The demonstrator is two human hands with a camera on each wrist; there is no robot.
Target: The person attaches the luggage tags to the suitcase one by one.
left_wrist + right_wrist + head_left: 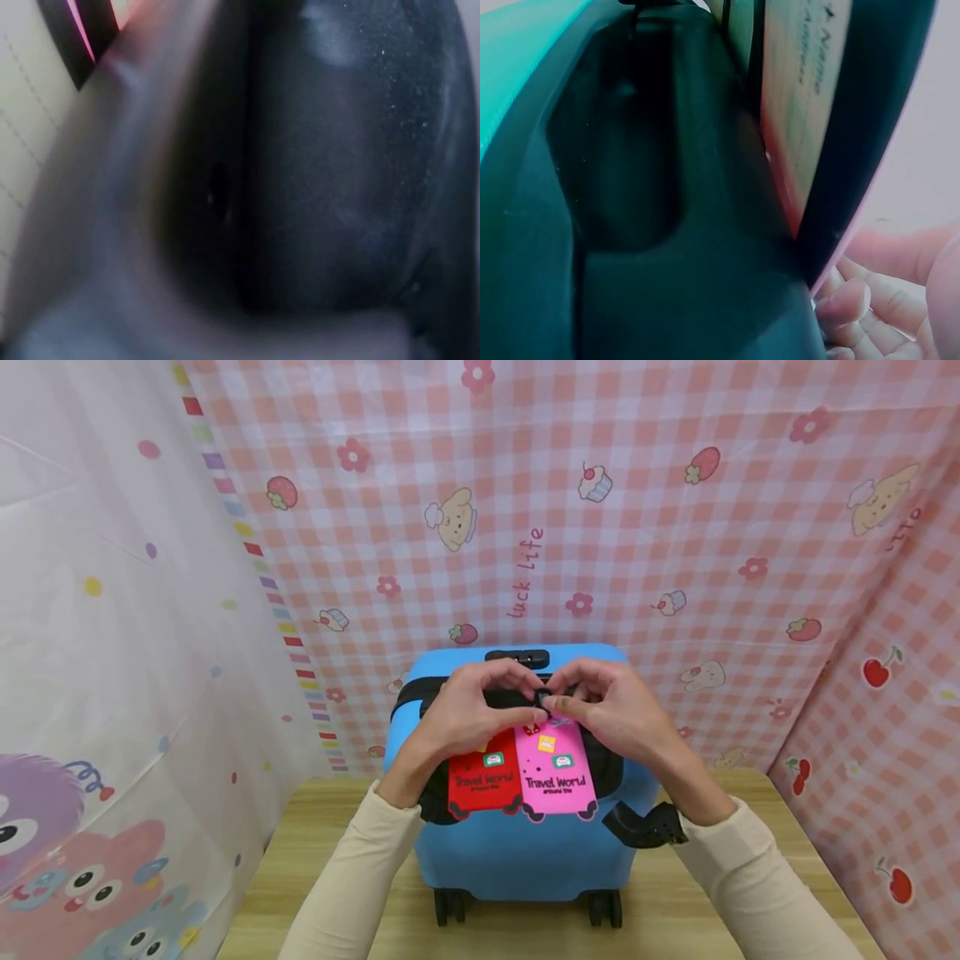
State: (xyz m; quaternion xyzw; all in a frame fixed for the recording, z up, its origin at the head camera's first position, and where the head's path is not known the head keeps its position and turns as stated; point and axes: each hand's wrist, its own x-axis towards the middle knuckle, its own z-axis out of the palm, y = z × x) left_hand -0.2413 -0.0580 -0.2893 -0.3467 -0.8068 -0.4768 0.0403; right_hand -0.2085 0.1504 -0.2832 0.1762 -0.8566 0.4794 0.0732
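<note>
A red luggage tag [483,777] and a pink luggage tag [558,772] hang side by side before a blue suitcase [525,856]. At their top, my right hand [618,706] pinches a small black strap [543,696] between thumb and fingers. My left hand [480,702] comes in from the other side, its thumb and curled fingertips gripping the same strap area above the tags. The hands partly cover the tags' upper ends. In the right wrist view a tag's back [802,112] shows printed lines with "Name". Dark, blurred surfaces fill the left wrist view.
The suitcase stands on wheels [450,906] on a wooden table [337,877]. A black handle [517,657] sits on its top, and a black band [412,691] crosses its upper part. Pink checked cloth [637,552] hangs behind, white patterned cloth [112,610] at left.
</note>
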